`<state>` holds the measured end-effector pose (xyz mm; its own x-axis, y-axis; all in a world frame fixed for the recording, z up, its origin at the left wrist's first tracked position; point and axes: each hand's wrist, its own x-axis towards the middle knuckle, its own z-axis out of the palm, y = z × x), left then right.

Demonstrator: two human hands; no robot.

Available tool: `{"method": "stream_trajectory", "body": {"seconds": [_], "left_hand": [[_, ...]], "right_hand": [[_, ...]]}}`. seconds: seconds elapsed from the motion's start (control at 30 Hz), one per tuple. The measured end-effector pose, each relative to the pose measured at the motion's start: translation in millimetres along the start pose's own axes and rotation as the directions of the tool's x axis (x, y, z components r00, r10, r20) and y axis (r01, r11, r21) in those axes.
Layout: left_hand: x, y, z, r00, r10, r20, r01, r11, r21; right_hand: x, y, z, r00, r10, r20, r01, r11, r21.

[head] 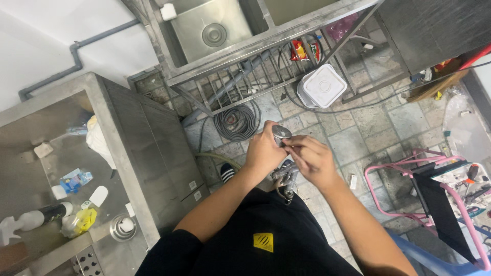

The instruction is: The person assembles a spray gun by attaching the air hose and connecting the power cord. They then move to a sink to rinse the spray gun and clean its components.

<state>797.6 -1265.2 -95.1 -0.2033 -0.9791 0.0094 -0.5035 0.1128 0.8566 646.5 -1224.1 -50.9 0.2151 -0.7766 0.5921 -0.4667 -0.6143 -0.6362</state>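
Both hands meet at chest height over the tiled floor: left hand (263, 152) grasps a round metal fitting (281, 133), right hand (312, 159) pinches its edge. Looks rigid, smooth, likely slippery; grip the rim. Metal faucet part (287, 179) hangs below.

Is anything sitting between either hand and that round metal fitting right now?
Nothing visible. The left hand and the right hand both already grip the round metal fitting, held up over the tiled floor, with no object between them.
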Motion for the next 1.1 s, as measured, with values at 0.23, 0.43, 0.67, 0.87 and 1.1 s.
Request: {"method": "stream_trajectory", "body": {"seconds": [0.23,0.43,0.67,0.87,1.1], "left_hand": [[0,-11,6,0.999,-0.021,0.043,0.021,1.000,0.003],[8,-24,-1,0.988,0.051,0.144,0.007,0.926,-0.377],[7,-44,2,0.920,0.056,0.388,0.191,0.801,-0.568],[2,-58,16,0.915,0.070,0.398,0.274,0.619,-0.737],[-6,-53,21,0.979,-0.017,0.205,0.139,0.788,-0.600]], "right_hand": [[-4,-8,22,0.986,-0.107,-0.127,0.062,0.948,-0.311],[-16,15,6,0.971,0.227,-0.069,-0.204,0.947,0.248],[-8,27,-21,0.899,0.404,0.171,-0.439,0.825,0.356],[-3,17,-21,0.922,0.360,0.145,-0.384,0.901,0.200],[-16,-4,8,0.985,0.163,-0.063,-0.169,0.979,-0.109]]}}
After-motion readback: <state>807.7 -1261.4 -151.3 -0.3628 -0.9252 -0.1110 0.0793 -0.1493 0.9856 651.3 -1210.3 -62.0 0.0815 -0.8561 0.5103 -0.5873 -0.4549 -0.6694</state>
